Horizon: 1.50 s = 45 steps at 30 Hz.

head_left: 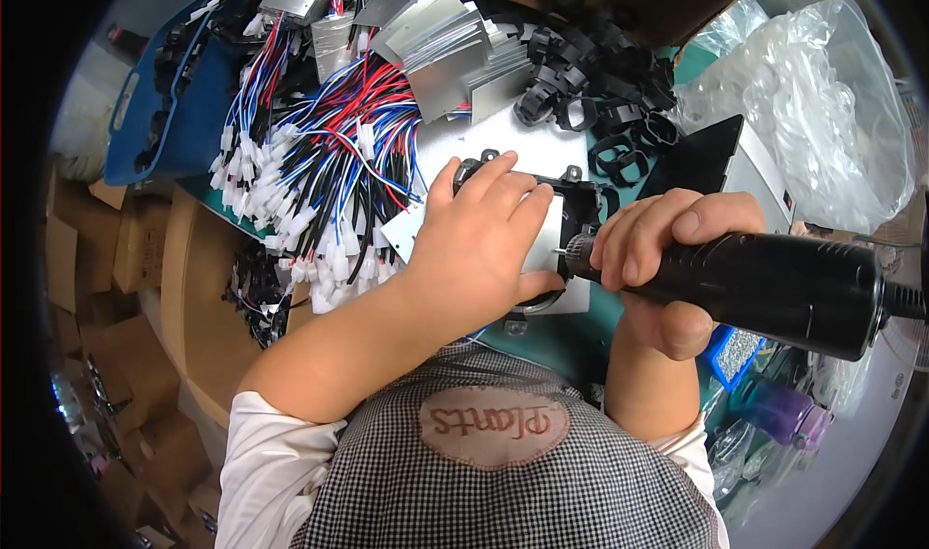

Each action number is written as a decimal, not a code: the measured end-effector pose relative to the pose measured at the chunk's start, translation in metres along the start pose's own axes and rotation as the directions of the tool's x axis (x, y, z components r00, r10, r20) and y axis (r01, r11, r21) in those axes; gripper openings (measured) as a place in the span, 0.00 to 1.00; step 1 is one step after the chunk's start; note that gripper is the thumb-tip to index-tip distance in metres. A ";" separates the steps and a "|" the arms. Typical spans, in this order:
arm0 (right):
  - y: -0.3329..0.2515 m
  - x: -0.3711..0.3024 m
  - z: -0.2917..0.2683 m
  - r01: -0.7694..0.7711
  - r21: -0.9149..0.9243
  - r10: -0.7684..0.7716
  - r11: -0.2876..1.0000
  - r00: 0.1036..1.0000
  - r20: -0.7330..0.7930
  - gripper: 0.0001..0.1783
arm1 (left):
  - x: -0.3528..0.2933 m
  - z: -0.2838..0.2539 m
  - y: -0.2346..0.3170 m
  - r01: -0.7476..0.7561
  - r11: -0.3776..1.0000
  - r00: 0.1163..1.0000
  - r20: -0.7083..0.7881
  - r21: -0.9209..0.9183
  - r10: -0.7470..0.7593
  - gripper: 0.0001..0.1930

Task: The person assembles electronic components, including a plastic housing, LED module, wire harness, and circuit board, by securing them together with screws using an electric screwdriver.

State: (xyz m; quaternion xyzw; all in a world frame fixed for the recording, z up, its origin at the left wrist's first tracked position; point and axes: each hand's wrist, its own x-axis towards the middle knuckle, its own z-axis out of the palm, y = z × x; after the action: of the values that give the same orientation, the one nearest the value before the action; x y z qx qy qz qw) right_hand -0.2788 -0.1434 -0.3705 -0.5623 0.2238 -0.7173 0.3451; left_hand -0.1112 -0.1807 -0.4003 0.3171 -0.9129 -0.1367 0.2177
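Observation:
My left hand (474,239) lies palm down with spread fingers over a black plastic frame (579,201) and a silver metal plate (548,235) set in it. Its thumb rests along the near side of the frame, and much of both parts is hidden under the palm. Wrapped round a black electric screwdriver (774,288), my right hand (668,244) keeps the tool almost level from the right. The screwdriver's tip points left, close to the plate's right edge; whether it touches a screw I cannot tell. A larger silver sheet (484,143) lies beneath the frame.
Bundled wires (339,128) with white connectors spread at the left, beside stacked metal plates (440,56). Black plastic rings (619,85) pile up behind. A clear plastic bag (803,94), a blue tray of small metal pieces (734,357) and a purple bottle (782,412) stand right. A blue bin (145,133) sits left.

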 end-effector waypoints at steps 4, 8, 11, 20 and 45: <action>-0.006 0.003 -0.003 0.024 -0.219 0.006 0.975 0.991 0.133 0.31 | -0.001 0.001 0.001 -0.002 1.000 1.000 0.006 0.021 0.002 0.39; -0.011 -0.009 0.007 -0.014 -0.204 0.018 0.979 1.000 0.018 0.30 | -0.002 -0.002 -0.001 0.003 1.000 0.999 0.037 -0.004 -0.003 0.39; -0.005 -0.015 0.001 0.108 -0.062 -0.111 0.992 0.993 -0.049 0.27 | 0.000 -0.007 -0.005 0.012 0.993 0.992 0.125 -0.116 0.002 0.38; -0.084 -0.024 -0.028 0.119 -0.147 -0.163 0.982 0.929 -0.332 0.26 | 0.009 -0.009 -0.006 -0.030 0.993 0.989 0.140 -0.110 0.046 0.38; -0.094 -0.054 -0.055 0.006 -0.287 -0.129 0.958 0.902 -0.413 0.29 | 0.014 -0.006 0.011 -0.070 0.994 0.971 0.220 -0.088 0.088 0.41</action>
State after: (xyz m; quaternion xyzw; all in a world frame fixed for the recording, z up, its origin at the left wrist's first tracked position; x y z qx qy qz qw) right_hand -0.3476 -0.0450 -0.3537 -0.4418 0.3729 -0.7959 0.1797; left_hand -0.1236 -0.1822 -0.3861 0.2541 -0.9374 -0.1989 0.1313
